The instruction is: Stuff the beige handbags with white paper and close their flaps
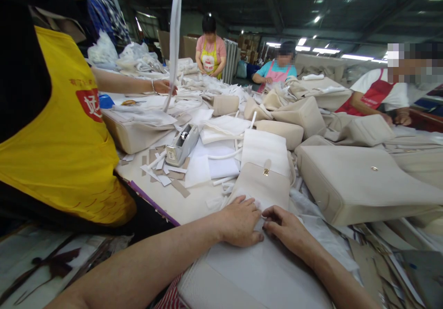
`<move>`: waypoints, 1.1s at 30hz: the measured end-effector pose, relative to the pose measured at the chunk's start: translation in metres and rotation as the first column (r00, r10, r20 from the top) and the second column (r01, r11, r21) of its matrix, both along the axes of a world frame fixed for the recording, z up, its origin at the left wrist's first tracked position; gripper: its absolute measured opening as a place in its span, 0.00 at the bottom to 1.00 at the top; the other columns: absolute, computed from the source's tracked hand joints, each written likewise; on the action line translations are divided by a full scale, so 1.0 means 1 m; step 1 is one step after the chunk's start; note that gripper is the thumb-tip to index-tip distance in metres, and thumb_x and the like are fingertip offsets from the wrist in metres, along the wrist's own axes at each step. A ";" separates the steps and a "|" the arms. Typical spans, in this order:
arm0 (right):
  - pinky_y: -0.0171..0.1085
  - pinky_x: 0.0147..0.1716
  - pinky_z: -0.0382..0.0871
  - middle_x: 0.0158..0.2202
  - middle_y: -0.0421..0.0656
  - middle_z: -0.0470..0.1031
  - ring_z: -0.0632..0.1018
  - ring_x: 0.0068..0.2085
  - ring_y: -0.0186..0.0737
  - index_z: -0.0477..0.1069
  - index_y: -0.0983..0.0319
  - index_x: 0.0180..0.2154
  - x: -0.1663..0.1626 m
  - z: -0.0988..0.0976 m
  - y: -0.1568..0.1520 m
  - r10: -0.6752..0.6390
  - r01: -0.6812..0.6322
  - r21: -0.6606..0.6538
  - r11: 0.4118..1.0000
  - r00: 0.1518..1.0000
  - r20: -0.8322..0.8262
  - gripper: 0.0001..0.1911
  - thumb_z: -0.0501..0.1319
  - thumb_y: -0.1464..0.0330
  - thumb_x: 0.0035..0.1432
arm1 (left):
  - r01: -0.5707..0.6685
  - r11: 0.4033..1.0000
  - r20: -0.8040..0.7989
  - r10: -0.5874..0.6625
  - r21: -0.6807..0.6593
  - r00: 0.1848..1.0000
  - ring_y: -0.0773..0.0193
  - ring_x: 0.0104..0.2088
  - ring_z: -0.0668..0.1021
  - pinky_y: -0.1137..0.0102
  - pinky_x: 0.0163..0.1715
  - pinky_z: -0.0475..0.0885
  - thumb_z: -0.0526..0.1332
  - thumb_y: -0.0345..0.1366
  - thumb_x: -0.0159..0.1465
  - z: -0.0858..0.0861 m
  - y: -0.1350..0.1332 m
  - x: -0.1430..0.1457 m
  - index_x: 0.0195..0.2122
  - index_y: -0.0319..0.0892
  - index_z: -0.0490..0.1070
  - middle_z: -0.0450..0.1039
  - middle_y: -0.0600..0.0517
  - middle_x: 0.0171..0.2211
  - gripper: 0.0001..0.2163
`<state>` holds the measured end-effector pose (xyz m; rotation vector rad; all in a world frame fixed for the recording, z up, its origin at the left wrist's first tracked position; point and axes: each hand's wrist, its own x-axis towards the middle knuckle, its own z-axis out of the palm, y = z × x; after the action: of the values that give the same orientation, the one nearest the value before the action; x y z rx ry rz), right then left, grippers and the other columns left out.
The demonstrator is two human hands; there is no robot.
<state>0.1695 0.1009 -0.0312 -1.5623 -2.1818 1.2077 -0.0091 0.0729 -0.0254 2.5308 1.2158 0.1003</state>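
Observation:
A beige handbag (pixel 204 276) lies in front of me with its flap turned away, and a small gold clasp (pixel 266 172) shows on that flap. White tissue paper (pixel 273 258) covers much of the bag's near face. Flat on the tissue rests my left hand (pixel 240 220), its fingers stretched out and its thumb apart. Close beside it, my right hand (pixel 289 230) touches the same sheet with loosely bent fingers. There is a gap between its thumb and forefinger, and nothing held shows there.
A tape dispenser (pixel 182 145) stands among paper scraps on the table (pixel 166 202). Beige bags (pixel 367 175) are piled at right. A co-worker in a yellow apron (pixel 65 129) holds a white strip (pixel 176 32) at left. Several other people work farther back.

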 end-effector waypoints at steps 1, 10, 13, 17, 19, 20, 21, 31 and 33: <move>0.35 0.31 0.62 0.27 0.38 0.71 0.71 0.30 0.36 0.67 0.61 0.35 -0.001 0.001 -0.001 0.008 -0.008 0.013 1.000 1.000 0.007 0.12 0.55 0.70 0.45 | -0.001 1.000 0.002 0.000 0.002 1.000 0.49 0.60 0.58 0.54 0.59 0.49 0.49 0.50 0.61 0.000 0.000 0.000 0.55 0.32 0.60 0.61 0.37 0.57 0.28; 0.32 0.28 0.62 0.32 0.39 0.72 0.69 0.27 0.32 0.68 0.62 0.39 0.002 0.006 0.000 0.070 -0.071 -0.038 0.997 0.997 -0.038 0.19 0.56 0.73 0.40 | -0.010 0.999 0.030 0.011 -0.033 0.999 0.49 0.60 0.58 0.54 0.59 0.49 0.50 0.49 0.61 0.004 0.000 0.000 0.56 0.32 0.58 0.59 0.37 0.57 0.29; 0.32 0.26 0.63 0.33 0.39 0.72 0.70 0.26 0.31 0.68 0.62 0.39 0.004 0.016 0.004 -0.055 0.023 -0.189 0.982 0.985 -0.165 0.17 0.56 0.70 0.43 | -0.020 0.999 0.029 0.021 -0.044 0.999 0.49 0.60 0.57 0.54 0.59 0.49 0.50 0.49 0.61 0.006 0.000 -0.001 0.55 0.32 0.61 0.60 0.37 0.57 0.28; 0.32 0.25 0.64 0.25 0.40 0.73 0.72 0.25 0.34 0.68 0.62 0.39 0.011 0.033 0.041 -0.171 0.166 -0.062 0.984 0.982 -0.083 0.15 0.54 0.63 0.51 | -0.017 0.997 0.032 0.020 -0.079 0.999 0.49 0.61 0.57 0.53 0.59 0.49 0.52 0.48 0.60 0.012 -0.001 -0.002 0.55 0.33 0.60 0.58 0.37 0.59 0.27; 0.34 0.31 0.67 0.29 0.43 0.76 0.75 0.31 0.38 0.69 0.63 0.41 0.015 0.035 0.074 -0.190 0.172 0.188 0.967 0.978 0.086 0.15 0.53 0.64 0.52 | -0.019 0.995 0.034 0.022 -0.093 0.999 0.49 0.61 0.57 0.53 0.60 0.49 0.53 0.48 0.60 0.015 -0.002 -0.002 0.55 0.32 0.60 0.57 0.37 0.59 0.27; 0.36 0.36 0.67 0.35 0.46 0.77 0.76 0.36 0.40 0.70 0.64 0.42 0.016 0.034 0.091 -0.210 0.165 0.273 0.948 0.967 0.145 0.16 0.53 0.66 0.52 | -0.020 0.995 0.034 0.024 -0.100 0.999 0.49 0.61 0.57 0.53 0.60 0.49 0.53 0.48 0.60 0.016 -0.002 -0.002 0.55 0.32 0.60 0.56 0.37 0.59 0.27; 0.37 0.41 0.66 0.40 0.49 0.76 0.76 0.41 0.42 0.70 0.65 0.43 0.016 0.030 0.108 -0.223 0.155 0.325 0.933 0.957 0.183 0.17 0.53 0.68 0.52 | -0.023 0.994 0.035 0.026 -0.105 0.999 0.49 0.61 0.57 0.53 0.60 0.49 0.52 0.48 0.60 0.016 -0.002 -0.002 0.55 0.32 0.60 0.56 0.37 0.59 0.27; 0.41 0.40 0.63 0.39 0.53 0.76 0.75 0.42 0.47 0.69 0.67 0.47 -0.009 0.006 0.151 -0.214 0.031 0.464 0.885 0.913 0.347 0.22 0.52 0.61 0.56 | -0.031 0.994 0.059 0.037 -0.102 0.998 0.50 0.61 0.57 0.53 0.60 0.49 0.52 0.48 0.60 0.015 -0.003 -0.004 0.55 0.33 0.60 0.56 0.38 0.60 0.27; 0.38 0.37 0.62 0.35 0.49 0.77 0.75 0.39 0.45 0.70 0.64 0.45 -0.012 0.018 0.143 -0.156 -0.032 0.477 0.878 0.924 0.349 0.22 0.53 0.57 0.56 | -0.022 0.995 0.049 0.026 -0.096 0.998 0.50 0.60 0.58 0.53 0.59 0.50 0.52 0.47 0.60 0.017 -0.003 -0.004 0.55 0.33 0.60 0.56 0.37 0.59 0.27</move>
<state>0.1574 0.2439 -0.0131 -1.7192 -2.3795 0.3038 -0.0127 0.0703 -0.0080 2.4179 1.2030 0.1077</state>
